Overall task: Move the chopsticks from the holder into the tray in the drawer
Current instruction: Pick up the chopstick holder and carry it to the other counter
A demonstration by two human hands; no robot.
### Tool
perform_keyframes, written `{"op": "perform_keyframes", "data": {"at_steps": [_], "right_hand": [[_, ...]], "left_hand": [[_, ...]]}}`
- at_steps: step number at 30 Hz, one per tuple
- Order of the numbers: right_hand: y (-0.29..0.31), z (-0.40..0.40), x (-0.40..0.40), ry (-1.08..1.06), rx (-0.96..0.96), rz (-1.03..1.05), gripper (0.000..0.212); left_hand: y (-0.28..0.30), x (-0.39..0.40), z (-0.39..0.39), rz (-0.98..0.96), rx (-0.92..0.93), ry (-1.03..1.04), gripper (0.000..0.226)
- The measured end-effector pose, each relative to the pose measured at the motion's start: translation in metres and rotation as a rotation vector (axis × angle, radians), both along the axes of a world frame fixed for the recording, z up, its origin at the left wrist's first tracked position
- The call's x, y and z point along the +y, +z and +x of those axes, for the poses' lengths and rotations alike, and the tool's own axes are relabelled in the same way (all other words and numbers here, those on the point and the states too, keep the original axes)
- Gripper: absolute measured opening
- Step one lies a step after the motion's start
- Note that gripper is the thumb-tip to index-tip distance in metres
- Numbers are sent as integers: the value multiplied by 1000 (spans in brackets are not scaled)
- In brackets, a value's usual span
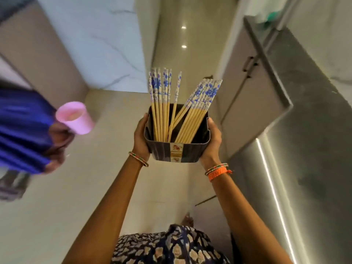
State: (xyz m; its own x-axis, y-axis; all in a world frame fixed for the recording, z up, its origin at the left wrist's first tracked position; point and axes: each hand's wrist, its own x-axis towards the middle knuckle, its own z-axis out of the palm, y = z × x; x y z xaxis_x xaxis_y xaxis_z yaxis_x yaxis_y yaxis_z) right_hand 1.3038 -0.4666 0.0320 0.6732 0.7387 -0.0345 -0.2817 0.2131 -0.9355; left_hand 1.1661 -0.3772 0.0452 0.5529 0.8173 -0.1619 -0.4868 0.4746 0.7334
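Note:
I hold a dark, ribbed, square holder out in front of me at arm's length, above the floor. Several bamboo chopsticks with blue-and-white floral tops stand in it, one bunch upright at the left, another leaning right. My left hand grips the holder's left side and my right hand grips its right side. No drawer or tray is in view.
Another person in blue clothing stands at the left, holding a pink cup. A grey countertop with cabinet doors below runs along the right. Pale floor tiles lie below; a marble-look wall is ahead left.

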Motion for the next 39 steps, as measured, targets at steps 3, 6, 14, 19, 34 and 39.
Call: {"op": "perform_keyframes", "data": {"at_steps": [3, 6, 14, 19, 34, 39], "right_hand": [[-4, -61, 40, 167, 35, -1, 38], [-4, -148, 83, 380, 55, 31, 35], [-19, -397, 148, 766, 178, 55, 26], [-17, -527, 167, 982, 263, 20, 24], [12, -838, 295, 1305, 171, -7, 26], [17, -933, 341, 1511, 130, 11, 25]], "left_hand": [[1, 14, -77, 16, 2, 127, 54], [5, 24, -171, 42, 37, 324, 61], [-8, 15, -413, 77, 242, 867, 36], [-10, -9, -522, 37, 302, 1150, 34], [11, 67, -787, 54, 372, 1555, 34], [8, 101, -869, 131, 267, 1585, 38]]}}
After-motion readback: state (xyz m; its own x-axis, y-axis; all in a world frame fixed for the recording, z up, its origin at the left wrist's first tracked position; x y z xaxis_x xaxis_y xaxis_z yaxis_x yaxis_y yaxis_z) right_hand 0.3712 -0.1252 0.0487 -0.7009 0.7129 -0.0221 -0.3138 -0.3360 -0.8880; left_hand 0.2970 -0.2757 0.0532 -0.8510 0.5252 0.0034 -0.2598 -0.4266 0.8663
